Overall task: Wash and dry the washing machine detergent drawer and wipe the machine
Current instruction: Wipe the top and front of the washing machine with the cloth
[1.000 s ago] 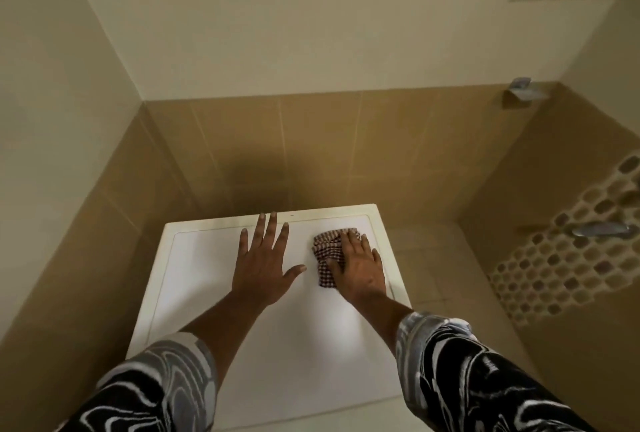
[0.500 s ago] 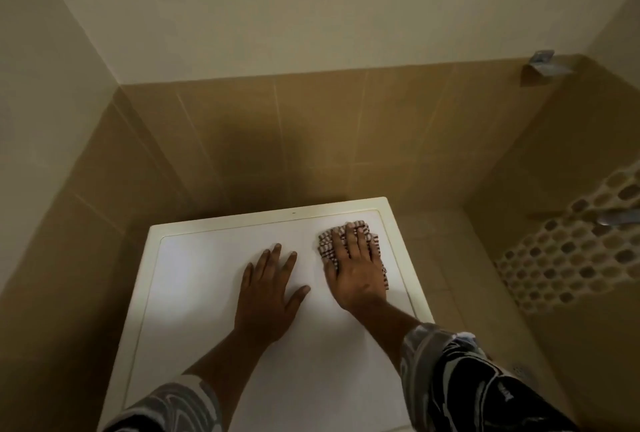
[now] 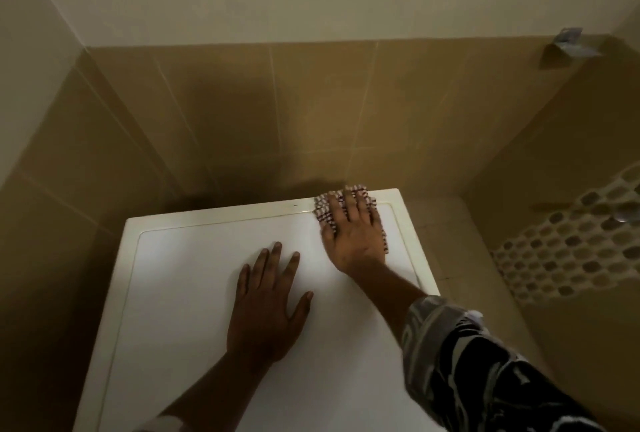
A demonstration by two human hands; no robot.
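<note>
Now the wiping part is under way. The right hand lies flat on the checked cloth, with its fingers straight and a little spread. It does not grab the cloth. It just presses it down on the white top of the washing machine. The cloth sits at the far right corner, over the back rim. The left hand rests flat near the middle of the top, fingers straight and spread, holding nothing.

I think the top is only partly wiped, and the left side still needs doing. The detergent drawer is not in sight, so I cannot tell if it is washed or dry.

A second ago the cloth was nearer the middle. It has slid back to the rim. The left hand has stayed flat on the top.
</note>
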